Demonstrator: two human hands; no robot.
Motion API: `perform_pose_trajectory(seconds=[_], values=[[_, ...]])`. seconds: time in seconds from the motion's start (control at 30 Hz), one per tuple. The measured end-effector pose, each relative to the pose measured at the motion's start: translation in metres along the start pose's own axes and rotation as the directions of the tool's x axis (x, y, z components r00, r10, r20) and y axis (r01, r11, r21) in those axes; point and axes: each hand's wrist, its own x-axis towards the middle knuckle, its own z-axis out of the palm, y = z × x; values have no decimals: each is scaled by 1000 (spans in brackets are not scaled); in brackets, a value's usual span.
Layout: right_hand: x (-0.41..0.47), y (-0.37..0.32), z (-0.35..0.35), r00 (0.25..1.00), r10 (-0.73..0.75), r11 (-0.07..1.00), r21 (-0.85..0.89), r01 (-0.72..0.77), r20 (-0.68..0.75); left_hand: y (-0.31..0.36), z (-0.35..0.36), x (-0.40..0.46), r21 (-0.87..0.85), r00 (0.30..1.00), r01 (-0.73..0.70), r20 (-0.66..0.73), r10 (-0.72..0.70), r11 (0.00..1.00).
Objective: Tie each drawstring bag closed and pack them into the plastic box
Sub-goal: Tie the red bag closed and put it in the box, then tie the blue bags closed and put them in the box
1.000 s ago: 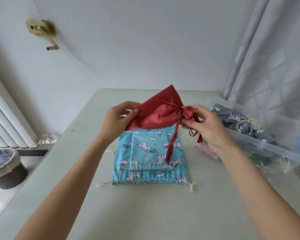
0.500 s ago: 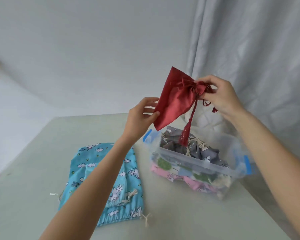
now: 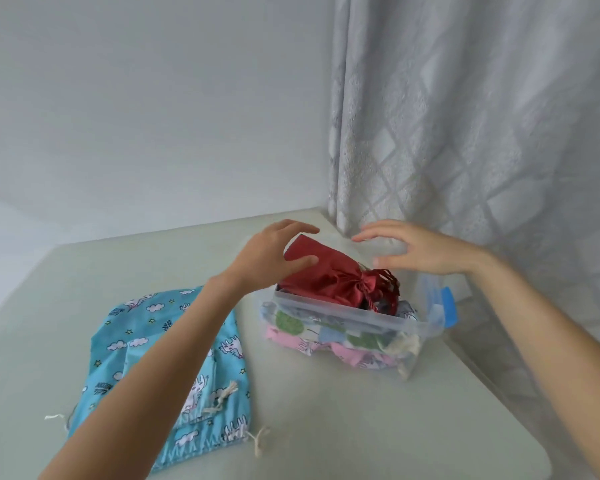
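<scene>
A red satin drawstring bag (image 3: 326, 277), its neck tied with a red cord, lies on top of the other bags in the clear plastic box (image 3: 343, 317). My left hand (image 3: 274, 254) hovers over the bag's far end, thumb touching the cloth, fingers spread. My right hand (image 3: 413, 249) floats just above the box's far right side, fingers apart and holding nothing. Grey, pink and green-patterned bags fill the box below. Blue cartoon-print drawstring bags (image 3: 174, 368) lie stacked flat on the table to the left, partly under my left forearm.
The box has blue clip handles (image 3: 447, 306) at its right end. A grey patterned curtain (image 3: 465, 133) hangs right behind the box. The pale table (image 3: 343, 427) ends close to the right of the box, with a white wall behind.
The red bag came down from mid-air into the box. My right hand let go of its tied neck and opened; my left hand loosened its pinch on the cloth.
</scene>
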Motion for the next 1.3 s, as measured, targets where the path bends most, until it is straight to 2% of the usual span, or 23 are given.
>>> perform_pose_trajectory(seconds=[0.07,0.1,0.17,0.23,0.33,0.47,0.53,0.63,0.77,0.9,0.97,1.03,1.1,1.13,1.2,1.3], values=[[1,-11,7,992,-41,999,28,44,-118,3,2,4,38,989,11,145,-17,999],[3,-13,13,991,-53,999,-6,52,-124,3,4,6,54,975,24,217,-35,998],[10,-14,29,997,-64,988,-146,56,-51,2,4,7,55,944,51,322,-67,997],[16,-11,40,999,-30,952,-304,32,9,-3,3,9,12,929,58,366,-58,998],[19,-2,42,1000,4,908,-420,-11,-19,-13,-2,14,7,894,81,443,-76,997],[18,3,40,997,41,899,-433,-68,-71,-17,1,25,302,855,-70,509,-99,951],[17,3,42,995,51,895,-438,-83,-85,-16,6,29,418,870,-109,479,-116,902],[18,4,47,996,65,892,-444,-84,-58,-20,14,32,481,888,-144,449,-102,865],[14,-5,41,989,35,955,-288,-76,-143,-27,10,24,372,940,-44,329,-88,927],[11,-32,37,957,-37,991,-135,-2,-287,-19,-4,7,252,980,-34,197,-17,967],[11,-50,42,922,-72,994,-107,34,-380,-11,-11,-8,225,996,-20,91,-1,974],[11,-72,53,872,-119,992,-84,89,-476,-6,-20,-29,194,994,26,-106,-6,981],[10,-97,72,816,-190,981,-70,182,-545,-5,-29,-56,152,955,64,-295,-17,986],[10,-110,87,800,-229,971,-72,228,-555,-7,-33,-76,133,939,88,-343,-37,987],[10,-127,119,812,-267,961,-80,265,-520,-13,-38,-109,112,933,127,-352,-80,985],[13,-143,177,930,-236,971,-26,239,-283,-28,-40,-165,128,950,229,-244,-193,965]])
